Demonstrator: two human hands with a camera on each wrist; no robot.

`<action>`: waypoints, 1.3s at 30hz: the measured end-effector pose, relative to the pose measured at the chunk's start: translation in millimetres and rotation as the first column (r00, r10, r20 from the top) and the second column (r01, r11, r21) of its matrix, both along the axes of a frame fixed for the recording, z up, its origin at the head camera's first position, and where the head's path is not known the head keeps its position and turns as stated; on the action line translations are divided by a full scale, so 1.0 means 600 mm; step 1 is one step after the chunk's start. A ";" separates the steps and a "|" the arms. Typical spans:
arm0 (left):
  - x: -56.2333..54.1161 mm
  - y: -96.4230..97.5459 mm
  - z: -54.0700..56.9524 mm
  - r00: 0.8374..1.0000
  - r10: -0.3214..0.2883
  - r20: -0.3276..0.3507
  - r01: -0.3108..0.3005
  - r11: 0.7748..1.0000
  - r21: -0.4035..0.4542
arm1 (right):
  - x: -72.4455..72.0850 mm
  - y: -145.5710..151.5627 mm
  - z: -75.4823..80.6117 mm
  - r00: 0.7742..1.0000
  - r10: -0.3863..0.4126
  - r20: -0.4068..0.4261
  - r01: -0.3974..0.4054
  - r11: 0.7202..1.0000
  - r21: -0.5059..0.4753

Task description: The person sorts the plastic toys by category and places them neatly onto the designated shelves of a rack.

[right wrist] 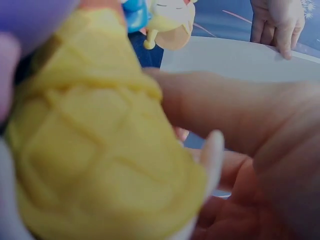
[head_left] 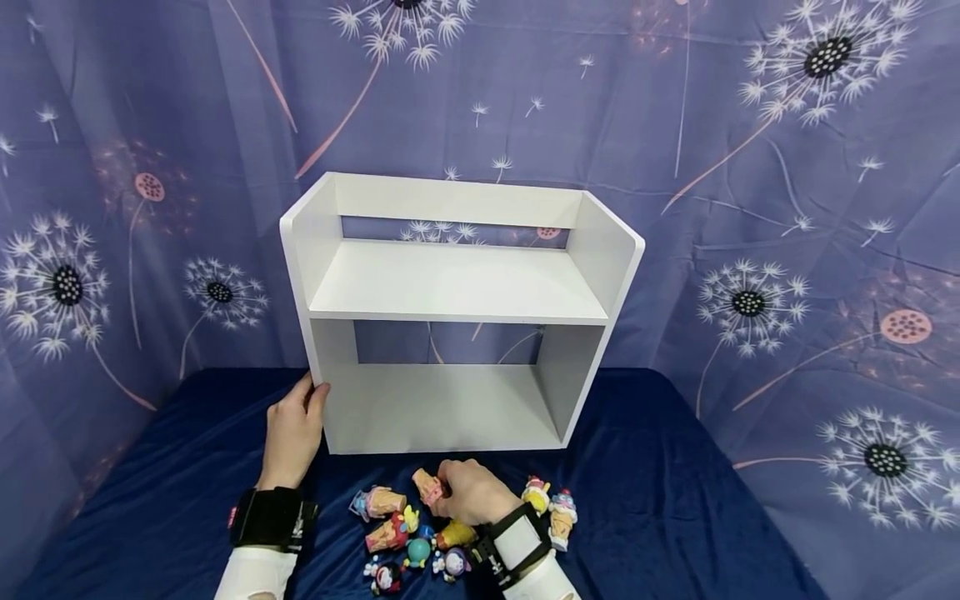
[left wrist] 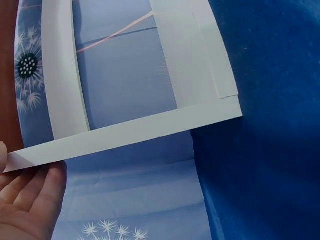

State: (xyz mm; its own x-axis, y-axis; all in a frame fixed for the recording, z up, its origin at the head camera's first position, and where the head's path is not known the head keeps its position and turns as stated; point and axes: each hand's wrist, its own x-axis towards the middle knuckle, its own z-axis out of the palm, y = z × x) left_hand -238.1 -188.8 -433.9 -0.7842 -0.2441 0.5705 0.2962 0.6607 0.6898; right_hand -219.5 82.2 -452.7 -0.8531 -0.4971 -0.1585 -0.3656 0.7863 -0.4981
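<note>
My left hand point(head_left: 292, 433) grips the front edge of the left side panel of a white two-tier shelf point(head_left: 450, 279). In the left wrist view its thumb and fingers lie on opposite faces of the panel point(left wrist: 125, 127). In front of the shelf, my right hand point(head_left: 477, 495) pinches a small ice-cream-cone figurine point(head_left: 427, 485), tan and pink. Beneath that wrist lies a yellow cone figurine point(head_left: 454, 534), which looms large in the right wrist view. A tan cone figurine point(head_left: 386, 502) and a red-topped one point(head_left: 388, 532) lie to the left of the hand.
Several more toy figurines lie nearby, among them a teal round one point(head_left: 417, 551), a purple-and-white one point(head_left: 452, 564) and a black-and-red one point(head_left: 386, 577). Right of the wrist are a yellow-and-pink one point(head_left: 536, 494) and another cone point(head_left: 561, 521). Dark blue cloth point(head_left: 660, 500) covers the table; a dandelion-print curtain point(head_left: 675, 167) hangs behind.
</note>
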 end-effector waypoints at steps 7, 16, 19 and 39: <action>0.000 0.000 -0.002 1.000 0.002 -0.009 -0.002 1.000 -0.017 | -0.004 0.006 -0.001 0.998 0.049 -0.030 -0.050 0.997 -0.054; 0.003 0.004 -0.008 1.000 0.010 -0.005 -0.010 1.000 -0.019 | -0.013 0.017 0.000 0.969 0.143 -0.203 -0.160 0.984 -0.071; 0.003 0.005 -0.008 1.000 0.007 -0.001 -0.007 1.000 -0.011 | -0.014 0.021 0.003 0.963 0.131 -0.237 -0.151 0.986 -0.068; 0.002 0.002 -0.005 1.000 -0.021 -0.002 0.021 1.000 -0.002 | -0.015 0.022 0.017 0.919 0.029 -0.393 -0.102 0.981 -0.165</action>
